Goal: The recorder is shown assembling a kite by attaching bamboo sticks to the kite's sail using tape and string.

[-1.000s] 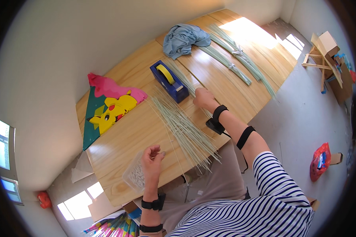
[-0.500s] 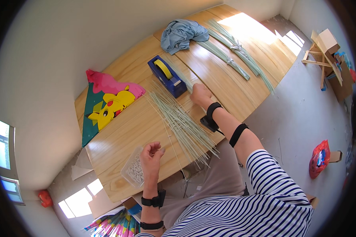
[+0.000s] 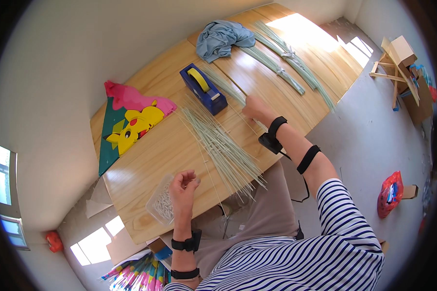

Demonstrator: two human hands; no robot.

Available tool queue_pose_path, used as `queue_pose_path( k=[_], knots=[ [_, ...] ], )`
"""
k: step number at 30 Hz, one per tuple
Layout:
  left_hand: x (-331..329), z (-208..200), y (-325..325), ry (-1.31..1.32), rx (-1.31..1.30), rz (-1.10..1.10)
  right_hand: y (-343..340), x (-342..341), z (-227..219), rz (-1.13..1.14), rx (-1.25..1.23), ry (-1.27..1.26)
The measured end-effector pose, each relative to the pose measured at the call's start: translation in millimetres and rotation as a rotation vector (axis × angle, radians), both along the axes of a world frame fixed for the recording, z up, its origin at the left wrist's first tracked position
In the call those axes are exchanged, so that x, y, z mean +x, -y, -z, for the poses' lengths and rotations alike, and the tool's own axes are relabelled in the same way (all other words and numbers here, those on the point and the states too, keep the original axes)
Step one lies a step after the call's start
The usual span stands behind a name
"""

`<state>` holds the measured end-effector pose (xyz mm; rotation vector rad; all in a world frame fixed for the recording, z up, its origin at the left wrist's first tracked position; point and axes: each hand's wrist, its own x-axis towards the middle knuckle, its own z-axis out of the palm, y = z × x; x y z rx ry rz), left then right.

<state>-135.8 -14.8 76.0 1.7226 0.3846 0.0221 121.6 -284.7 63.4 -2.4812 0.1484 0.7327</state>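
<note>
My right hand [image 3: 255, 107] lies on the wooden table [image 3: 150, 160], fingers closed on a thin pale stick that runs past the blue tape dispenser [image 3: 204, 88]. A fanned pile of pale green sticks [image 3: 223, 145] lies between my two hands. My left hand [image 3: 184, 186] hovers at the near edge with its fingers curled together. It is right beside a clear plastic box of small white pieces [image 3: 159, 203]. Whether it pinches anything is too small to tell.
A colourful kite [image 3: 131, 123] lies at the table's left end. A blue cloth [image 3: 221, 36] and tied bundles of green sticks [image 3: 281, 63] sit at the far end. On the floor at the right are a wooden frame [image 3: 395, 63] and a red bag [image 3: 388, 194].
My right hand has slid a little farther along the table, away from me. My left hand stays by the plastic box.
</note>
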Motion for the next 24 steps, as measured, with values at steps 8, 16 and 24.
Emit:
queue_pose_path(
  k=[8,16,24],
  knots=[
    [-5.9,2.4,3.4,0.003,-0.037,-0.018,-31.2,-14.0,37.1,0.131,-0.117,0.259],
    [-5.5,1.5,0.6,-0.001,-0.039,-0.022,-1.4,-13.9,22.5,0.101,-0.033,0.206],
    [1.0,-8.4,16.4,-0.009,-0.087,0.037,37.2,-38.4,26.2,0.176,0.343,0.182]
  ],
)
